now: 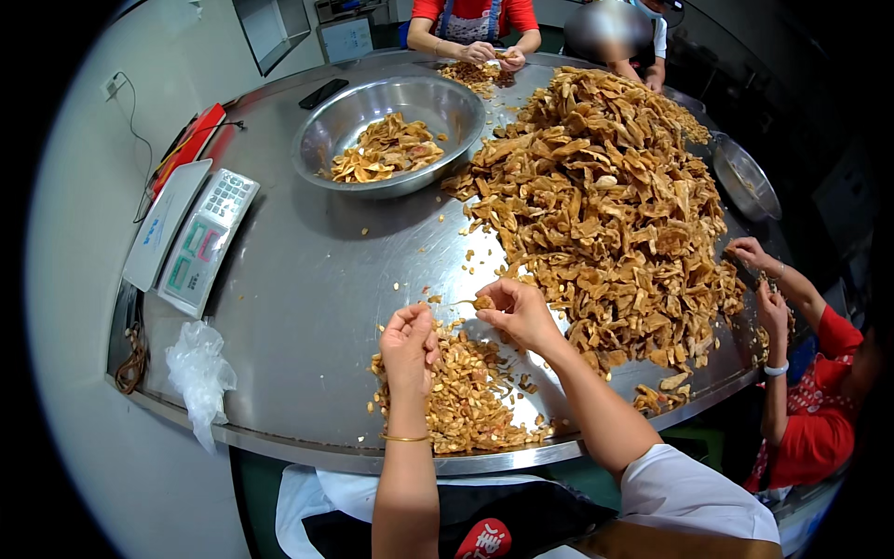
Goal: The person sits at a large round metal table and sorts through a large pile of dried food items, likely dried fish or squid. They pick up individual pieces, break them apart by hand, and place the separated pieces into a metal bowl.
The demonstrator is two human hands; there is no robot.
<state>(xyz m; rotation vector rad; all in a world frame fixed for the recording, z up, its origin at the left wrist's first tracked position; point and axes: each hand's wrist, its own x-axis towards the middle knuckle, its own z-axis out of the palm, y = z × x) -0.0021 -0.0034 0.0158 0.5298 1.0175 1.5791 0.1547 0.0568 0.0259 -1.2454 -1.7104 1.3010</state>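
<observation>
I'm watching from the head view, both hands working over the near edge of the steel table (298,279). Right hand (523,312) is pinching a small brown piece (483,303), thumb and fingers closed on it. A thin strand (461,303) is sticking out from that piece toward the left hand (408,347). Left fingertips are bunching close together just beside it; I can't tell if they're gripping anything. The piece is hanging over the far side of a low pile of small yellow-brown bits (475,396). A much bigger heap of dried brown slices (605,205) is sitting ahead and right. Beyond the hands, ahead-left, a wide steel bowl (453,112) is holding more slices (386,149). Far left: a scale (207,242) is standing near the table edge, a clear plastic bag (200,373) lying just nearer. A co-worker in red (819,401) is handling pieces on the right side.
</observation>
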